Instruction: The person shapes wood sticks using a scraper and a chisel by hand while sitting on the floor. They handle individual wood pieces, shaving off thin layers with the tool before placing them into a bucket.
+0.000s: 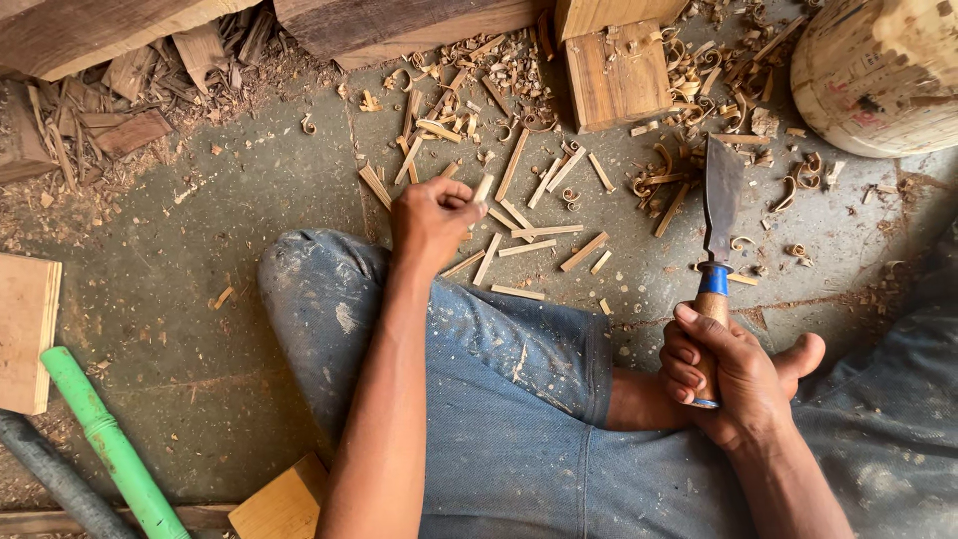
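I sit on a concrete floor with my jeans-clad knee (329, 299) bent in front of me. My left hand (431, 218) reaches past the knee and is closed on a small pale wooden stick (483, 188) among many cut sticks (544, 247). My right hand (720, 371) grips the wooden handle of a broad-bladed knife (720, 195) with a blue band, blade pointing up and away from me. A wooden chopping block (617, 72) stands beyond the sticks.
Wood shavings (689, 170) and offcuts litter the floor. Timber planks (399, 25) lie along the top. A round pale wooden piece (878, 70) sits top right. A green pipe (110, 444), a grey pipe (55, 474) and wooden boards (25, 329) lie at the left.
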